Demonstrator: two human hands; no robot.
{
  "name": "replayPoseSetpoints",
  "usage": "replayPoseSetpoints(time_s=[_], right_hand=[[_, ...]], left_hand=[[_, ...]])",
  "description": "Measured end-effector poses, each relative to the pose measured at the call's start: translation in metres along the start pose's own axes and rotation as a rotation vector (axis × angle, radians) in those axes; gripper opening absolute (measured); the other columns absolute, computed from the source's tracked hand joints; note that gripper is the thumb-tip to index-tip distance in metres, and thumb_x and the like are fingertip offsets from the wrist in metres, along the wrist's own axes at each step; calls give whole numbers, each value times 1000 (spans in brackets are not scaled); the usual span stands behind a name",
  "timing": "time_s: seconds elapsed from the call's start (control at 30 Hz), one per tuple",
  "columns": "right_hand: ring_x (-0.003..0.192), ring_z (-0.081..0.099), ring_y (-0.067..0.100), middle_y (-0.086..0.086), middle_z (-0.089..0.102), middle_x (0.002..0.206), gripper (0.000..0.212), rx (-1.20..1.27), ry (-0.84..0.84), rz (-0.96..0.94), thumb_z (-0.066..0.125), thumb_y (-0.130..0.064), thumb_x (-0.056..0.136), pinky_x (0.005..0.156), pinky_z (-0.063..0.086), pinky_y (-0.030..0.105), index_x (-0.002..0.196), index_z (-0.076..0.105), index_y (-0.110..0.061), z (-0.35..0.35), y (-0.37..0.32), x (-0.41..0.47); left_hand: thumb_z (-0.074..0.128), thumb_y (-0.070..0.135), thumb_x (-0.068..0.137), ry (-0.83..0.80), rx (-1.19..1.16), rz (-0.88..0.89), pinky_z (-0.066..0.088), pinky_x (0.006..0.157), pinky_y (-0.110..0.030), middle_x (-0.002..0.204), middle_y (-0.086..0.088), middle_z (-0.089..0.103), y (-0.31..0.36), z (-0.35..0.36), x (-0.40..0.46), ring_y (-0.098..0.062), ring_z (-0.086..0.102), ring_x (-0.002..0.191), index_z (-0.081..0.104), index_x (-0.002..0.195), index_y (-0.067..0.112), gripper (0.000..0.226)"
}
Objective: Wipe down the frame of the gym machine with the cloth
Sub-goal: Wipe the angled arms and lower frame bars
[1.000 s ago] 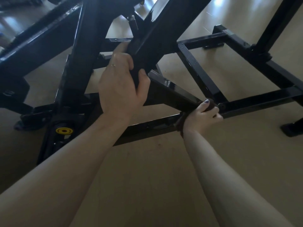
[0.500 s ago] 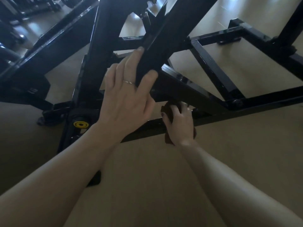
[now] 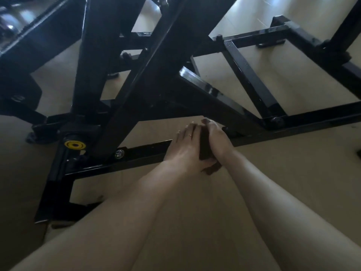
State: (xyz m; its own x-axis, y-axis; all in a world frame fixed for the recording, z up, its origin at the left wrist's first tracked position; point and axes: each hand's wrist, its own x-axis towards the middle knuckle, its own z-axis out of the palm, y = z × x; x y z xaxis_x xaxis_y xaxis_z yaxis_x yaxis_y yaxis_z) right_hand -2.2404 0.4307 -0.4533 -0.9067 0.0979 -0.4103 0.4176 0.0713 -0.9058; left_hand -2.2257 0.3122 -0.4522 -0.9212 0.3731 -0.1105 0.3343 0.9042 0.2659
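The black steel frame of the gym machine (image 3: 205, 92) fills the upper half of the view, with slanted beams rising from a low base bar (image 3: 140, 155) on the floor. A dark brown cloth (image 3: 204, 145) sits between my two hands just in front of the base bar. My left hand (image 3: 183, 149) lies against the cloth's left side, fingers stretched forward, thumb under the cloth's lower edge. My right hand (image 3: 218, 141) lies against its right side, fingers extended over the top. Most of the cloth is hidden between the palms.
A yellow round cap (image 3: 74, 144) and a silver bolt (image 3: 119, 153) sit on the base at left. Cross bars (image 3: 252, 75) form a rectangle on the beige floor (image 3: 195, 202) at right. More dark equipment (image 3: 29, 36) stands at upper left.
My left hand let go of the slanted beam and came down to the cloth. My right hand stayed low by the base bar. Both hands now hold the cloth between them.
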Motion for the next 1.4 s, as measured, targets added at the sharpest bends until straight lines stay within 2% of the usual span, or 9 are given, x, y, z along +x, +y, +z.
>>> replayPoseSetpoints(time_s=[0.1, 0.3, 0.5, 0.57, 0.7, 0.77, 0.9, 1.13, 1.4], right_hand=[[85, 54, 3, -6, 60, 95, 29, -6, 131, -86, 37, -28, 109, 65, 38, 7, 92, 61, -26, -1, 8, 0], [101, 48, -24, -14, 55, 113, 28, -265, 296, -467, 41, -11, 106, 84, 35, -3, 127, 58, -20, -5, 52, -7], [122, 44, -17, -8, 53, 138, 41, -367, 248, -577, 41, -6, 103, 102, 28, -1, 141, 53, -13, -14, 68, -1], [136, 43, 0, -2, 51, 148, 39, -487, 248, -598, 45, -2, 100, 111, 24, 3, 135, 58, -8, -14, 74, 3], [134, 49, 17, 5, 55, 145, 31, -622, 342, -590, 56, 4, 92, 102, 20, -5, 120, 66, -4, -7, 82, -1], [125, 54, 20, 8, 60, 135, 36, -627, 450, -649, 59, 8, 86, 105, 26, 0, 119, 65, -4, -8, 86, -7], [122, 54, 29, 13, 59, 132, 54, -727, 610, -664, 55, 11, 81, 106, 46, 37, 133, 59, -3, -21, 94, -10], [112, 55, 23, 13, 52, 137, 50, -638, 565, -618, 53, -3, 83, 82, 47, 31, 133, 59, -3, -20, 96, -10], [110, 57, 42, 23, 55, 129, 62, -749, 631, -564, 34, -22, 76, 85, 52, 54, 127, 59, 2, -5, 94, -10]], left_hand=[[66, 60, 86, -29, 139, 20, 10, 127, -42, 163, -10, 23, 2, 19, 26, -28, 19, 153, 14, 159, 12, 101], [58, 48, 96, 57, 291, 57, 26, 120, -44, 154, -12, 31, -10, 42, 38, -33, 33, 142, 5, 158, 23, 85], [54, 58, 93, 65, 229, 90, 42, 109, -44, 144, -6, 46, -62, 32, 17, -27, 48, 130, 21, 153, 30, 73], [56, 59, 91, 84, 263, 75, 49, 100, -44, 139, -6, 51, -93, 24, -3, -27, 55, 122, 29, 151, 27, 73], [64, 56, 89, 107, 277, 5, 54, 88, -46, 135, -9, 53, -151, 8, -44, -30, 58, 116, 36, 149, 23, 75], [64, 55, 89, 94, 294, -10, 53, 90, -45, 134, -11, 53, -157, 7, -49, -30, 58, 115, 35, 150, 21, 75], [62, 55, 91, 116, 356, 37, 46, 103, -49, 134, -11, 58, -126, 11, -30, -34, 55, 122, 37, 151, 18, 75], [63, 45, 95, 179, 246, 213, 30, 118, -45, 143, -13, 50, 7, 51, 50, -32, 45, 133, 35, 151, 20, 67], [57, 40, 98, 182, 332, 247, 27, 121, -44, 147, -14, 45, -26, 46, 35, -32, 44, 135, 26, 157, 23, 69]])
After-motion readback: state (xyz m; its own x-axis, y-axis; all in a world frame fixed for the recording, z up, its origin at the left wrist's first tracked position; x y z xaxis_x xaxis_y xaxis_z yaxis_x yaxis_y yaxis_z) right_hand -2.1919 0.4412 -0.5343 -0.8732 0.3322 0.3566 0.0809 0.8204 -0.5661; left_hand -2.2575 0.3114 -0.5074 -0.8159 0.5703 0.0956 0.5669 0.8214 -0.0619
